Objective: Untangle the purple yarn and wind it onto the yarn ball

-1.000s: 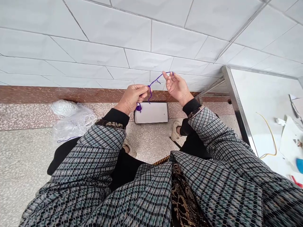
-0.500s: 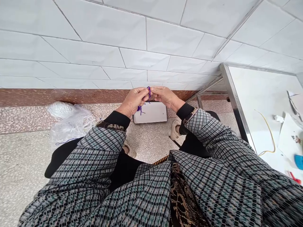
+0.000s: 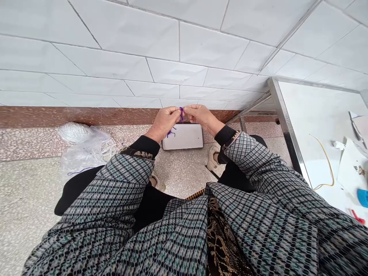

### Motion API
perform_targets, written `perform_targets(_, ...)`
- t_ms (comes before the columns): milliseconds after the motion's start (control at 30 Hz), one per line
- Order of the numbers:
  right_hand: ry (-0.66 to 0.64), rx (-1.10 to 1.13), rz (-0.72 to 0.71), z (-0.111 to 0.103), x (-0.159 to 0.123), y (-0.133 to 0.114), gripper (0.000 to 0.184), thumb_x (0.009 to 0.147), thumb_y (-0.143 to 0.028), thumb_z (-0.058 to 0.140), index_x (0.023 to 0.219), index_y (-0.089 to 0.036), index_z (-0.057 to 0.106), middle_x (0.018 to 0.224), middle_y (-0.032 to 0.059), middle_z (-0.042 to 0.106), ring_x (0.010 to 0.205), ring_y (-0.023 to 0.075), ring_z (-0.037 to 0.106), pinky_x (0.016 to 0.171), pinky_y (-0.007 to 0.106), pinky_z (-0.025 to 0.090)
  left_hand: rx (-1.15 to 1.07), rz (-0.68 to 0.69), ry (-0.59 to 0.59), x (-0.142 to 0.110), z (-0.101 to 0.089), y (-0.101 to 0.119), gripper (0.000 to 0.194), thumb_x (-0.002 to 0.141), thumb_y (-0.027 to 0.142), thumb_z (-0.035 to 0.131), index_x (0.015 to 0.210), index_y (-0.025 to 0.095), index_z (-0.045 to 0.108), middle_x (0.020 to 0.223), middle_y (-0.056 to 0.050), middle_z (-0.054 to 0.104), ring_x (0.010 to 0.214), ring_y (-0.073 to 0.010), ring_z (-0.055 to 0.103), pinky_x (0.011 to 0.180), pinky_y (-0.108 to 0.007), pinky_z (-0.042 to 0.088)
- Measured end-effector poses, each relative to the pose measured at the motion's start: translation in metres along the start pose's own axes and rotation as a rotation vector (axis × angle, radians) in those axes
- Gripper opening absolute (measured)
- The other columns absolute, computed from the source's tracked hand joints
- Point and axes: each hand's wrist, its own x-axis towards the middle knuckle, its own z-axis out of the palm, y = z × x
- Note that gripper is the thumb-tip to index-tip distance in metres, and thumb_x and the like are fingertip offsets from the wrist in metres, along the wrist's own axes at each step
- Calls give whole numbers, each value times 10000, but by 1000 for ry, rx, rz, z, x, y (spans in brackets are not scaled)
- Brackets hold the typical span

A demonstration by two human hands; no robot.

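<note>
A short piece of purple yarn (image 3: 181, 114) runs between my two hands, held up in front of the wall. My left hand (image 3: 164, 122) is closed, thumb and forefinger pinching the yarn from the left. More purple strands dangle below that palm. From the right, my right hand (image 3: 201, 116) pinches the same yarn with its fingertips, the other fingers curled. Whether the yarn is knotted or looped is too small to tell. Beneath the hands, a white rectangular box (image 3: 184, 137) with dark edges lies on the floor.
On the floor to the left are a clear plastic bag (image 3: 83, 153) and a ball of white cord (image 3: 74, 132). At the right stands a metal-framed white table (image 3: 304, 115) bearing a yellow cord (image 3: 327, 161), a blue object (image 3: 362, 197) and scissors-like metal (image 3: 356, 128). The tiled wall (image 3: 115, 65) rises ahead.
Both hands stay nearly in place, still pinching the purple yarn. The strands hanging below my left hand have shifted slightly, and the view has moved a little.
</note>
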Motion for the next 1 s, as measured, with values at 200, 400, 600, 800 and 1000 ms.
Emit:
perform_targets(200, 59, 14, -14, 8, -5, 3, 261, 1000, 6, 748, 774, -125, 749, 602, -51, 684, 550, 37, 548, 528, 122, 380, 60, -20, -58, 4, -1, -7, 353, 868, 208, 570, 526, 207, 484, 524, 22, 428, 518, -112, 322, 559, -282, 211)
perform_targets(400, 45, 41, 7, 11, -11, 0, 302, 1031, 21, 707, 770, -129, 695, 559, -67, 632, 495, 29, 488, 530, 138, 368, 79, -44, -65, 2, -1, -2, 370, 874, 188, 570, 515, 216, 482, 502, 27, 405, 506, -124, 311, 559, -301, 205)
perform_targets(600, 79, -120, -24, 10, -5, -1, 280, 1005, 21, 716, 775, -134, 676, 565, -85, 596, 501, 48, 455, 561, 183, 367, 200, 2, -10, 4, -3, -4, 279, 853, 144, 609, 580, 192, 579, 548, 15, 531, 543, -136, 438, 582, -279, 315)
perform_targets(800, 103, -658, -282, 4, 1, 5, 164, 941, -13, 784, 822, -122, 754, 780, -30, 728, 763, 119, 636, 764, 241, 451, 39, -126, 79, 3, -1, -9, 98, 901, 210, 686, 806, 188, 692, 531, 26, 559, 438, -135, 457, 463, -241, 344)
perform_targets(1000, 80, -947, -380, 4, -3, 5, 97, 989, -60, 762, 998, -117, 840, 967, 29, 834, 864, 160, 696, 824, 270, 462, -268, -223, 3, -2, -3, -7, 76, 855, 176, 732, 788, 144, 716, 569, 3, 566, 458, -97, 451, 407, -188, 308)
